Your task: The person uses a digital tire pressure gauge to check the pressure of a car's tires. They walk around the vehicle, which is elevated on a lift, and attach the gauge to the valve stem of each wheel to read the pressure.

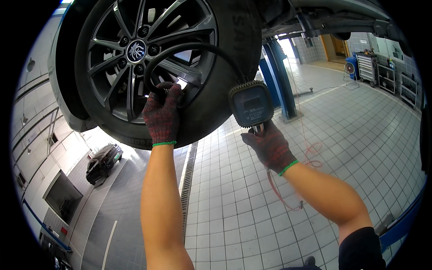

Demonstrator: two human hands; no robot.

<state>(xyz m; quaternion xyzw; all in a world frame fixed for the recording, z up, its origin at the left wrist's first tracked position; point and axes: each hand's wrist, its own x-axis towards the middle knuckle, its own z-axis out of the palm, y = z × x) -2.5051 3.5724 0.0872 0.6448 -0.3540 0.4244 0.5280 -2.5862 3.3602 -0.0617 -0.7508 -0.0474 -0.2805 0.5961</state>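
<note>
A car wheel with a dark multi-spoke rim (130, 74) and black tyre (240, 40) hangs raised in front of me. My left hand (163, 112), in a dark red-and-black knit glove with a green cuff, is closed round the end of a black hose (198, 46) at the rim's lower edge; the fitting itself is mostly hidden by the fingers. The hose arcs over to a square tyre inflator gauge (251, 104) with a ribbed black guard. Below the gauge, my gloved right hand (269, 146) grips its metal handle. A thin reddish air line (281, 198) hangs beneath that hand.
A blue lift post (280, 81) stands right of the wheel, with the car's underside (324, 20) overhead. Pink line loops (313, 155) lie on the tiled floor. Farther off are a fan (349, 68), a tool cabinet (366, 67), a floor drain (188, 180) and a parked dark car (102, 163).
</note>
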